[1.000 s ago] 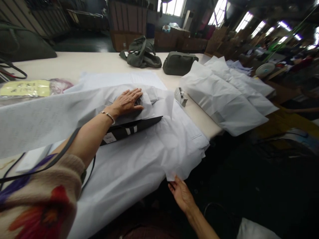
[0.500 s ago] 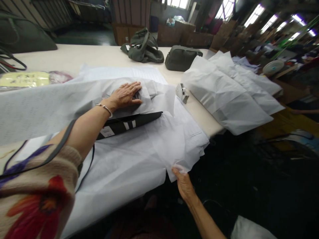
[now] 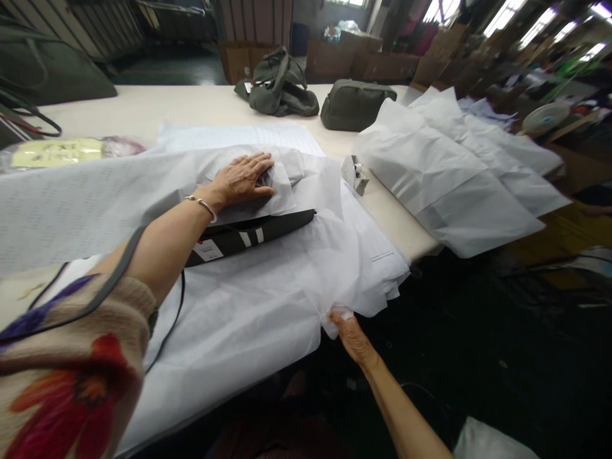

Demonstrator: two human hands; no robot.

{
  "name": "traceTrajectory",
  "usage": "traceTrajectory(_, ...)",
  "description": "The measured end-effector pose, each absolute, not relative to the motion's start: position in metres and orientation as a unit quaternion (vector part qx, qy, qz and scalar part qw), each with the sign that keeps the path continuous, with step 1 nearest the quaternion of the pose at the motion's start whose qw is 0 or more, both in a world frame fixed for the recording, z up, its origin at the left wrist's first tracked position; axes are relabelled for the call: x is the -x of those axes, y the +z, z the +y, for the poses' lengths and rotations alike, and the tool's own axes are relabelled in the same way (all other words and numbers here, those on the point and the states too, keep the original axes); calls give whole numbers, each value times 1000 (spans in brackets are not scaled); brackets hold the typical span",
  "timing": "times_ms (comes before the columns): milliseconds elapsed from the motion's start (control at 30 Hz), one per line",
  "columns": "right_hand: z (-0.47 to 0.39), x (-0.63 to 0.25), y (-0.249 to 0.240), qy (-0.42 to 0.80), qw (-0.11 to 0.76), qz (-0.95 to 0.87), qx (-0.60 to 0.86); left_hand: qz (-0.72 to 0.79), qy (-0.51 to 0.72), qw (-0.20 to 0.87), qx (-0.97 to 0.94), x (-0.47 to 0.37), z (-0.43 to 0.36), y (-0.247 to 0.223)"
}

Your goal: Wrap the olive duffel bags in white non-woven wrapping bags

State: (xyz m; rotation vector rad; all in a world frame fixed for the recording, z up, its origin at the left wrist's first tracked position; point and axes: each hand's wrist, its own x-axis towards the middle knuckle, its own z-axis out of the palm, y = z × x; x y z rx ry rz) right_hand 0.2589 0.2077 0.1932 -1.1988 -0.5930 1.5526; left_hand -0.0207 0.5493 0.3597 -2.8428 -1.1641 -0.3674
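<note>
My left hand [image 3: 241,180] lies flat, fingers spread, on a fold of white tissue paper [image 3: 143,191] that covers a black item with white stripes and a tag [image 3: 248,236]. Only the item's near edge shows. A wide sheet of white tissue paper [image 3: 268,293] spreads under it and hangs over the table's near edge. My right hand [image 3: 351,335] pinches the hanging corner of that sheet from below, at the table's front right.
A stack of white sheets [image 3: 454,172] lies to the right, a small tape dispenser [image 3: 354,173] beside it. Two dark green bags [image 3: 282,89] [image 3: 354,103] sit at the far side of the beige table [image 3: 143,108]. A yellow packet [image 3: 57,153] lies at left.
My right hand rose from below the table edge and closed on the sheet's hanging corner. My left hand stayed pressed on the folded paper.
</note>
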Motion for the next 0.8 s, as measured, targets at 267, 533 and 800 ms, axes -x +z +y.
traceTrajectory(267, 188, -267, 190, 653, 496, -155, 551, -370, -137, 11, 919, 22, 559, 352)
traceTrajectory(533, 119, -231, 174, 775, 394, 113, 480, -378, -135, -8, 916, 20, 556, 356)
traceTrajectory(800, 137, -207, 187, 721, 519, 186, 420, -373, -132, 3, 918, 19, 556, 357)
